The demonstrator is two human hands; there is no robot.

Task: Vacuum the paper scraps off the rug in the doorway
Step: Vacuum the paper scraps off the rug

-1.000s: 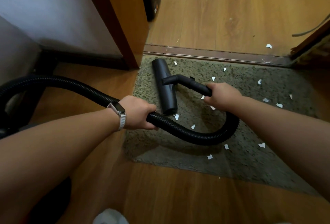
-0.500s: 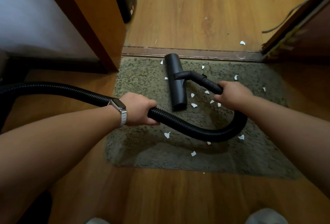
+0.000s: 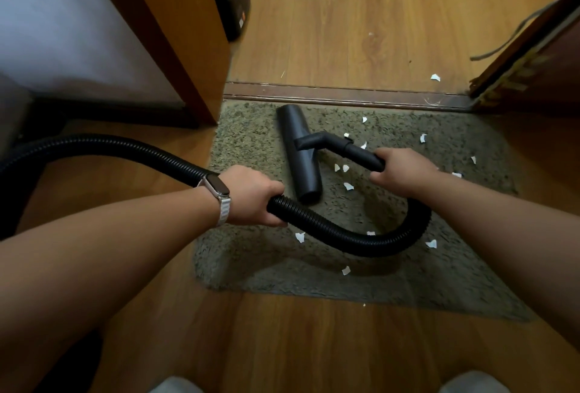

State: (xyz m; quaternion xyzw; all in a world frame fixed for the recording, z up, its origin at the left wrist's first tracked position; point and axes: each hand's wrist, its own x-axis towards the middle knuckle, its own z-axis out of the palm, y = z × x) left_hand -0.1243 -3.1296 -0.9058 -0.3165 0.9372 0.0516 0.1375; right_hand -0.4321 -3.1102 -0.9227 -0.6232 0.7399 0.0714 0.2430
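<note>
Presently, hose point(image 3: 329, 229) is gripped by left hand point(image 3: 251, 195), wand point(image 3: 361, 154) by right hand point(image 3: 401, 173); nozzle point(image 3: 301, 154) rests on rug point(image 3: 251, 148) among scraps point(image 3: 348, 186).

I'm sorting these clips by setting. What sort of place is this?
Most likely a doorway inside a home: a shaggy rug lies against a wooden threshold strip, beside a door frame, with wood-look floor on both sides.

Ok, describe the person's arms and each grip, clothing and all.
Both forearms are bare, no sleeves in view. The left one carries a watch with a dark rectangular face and a pale silvery link band. The left grip and right grip wear no gloves, and no rings show.
</note>
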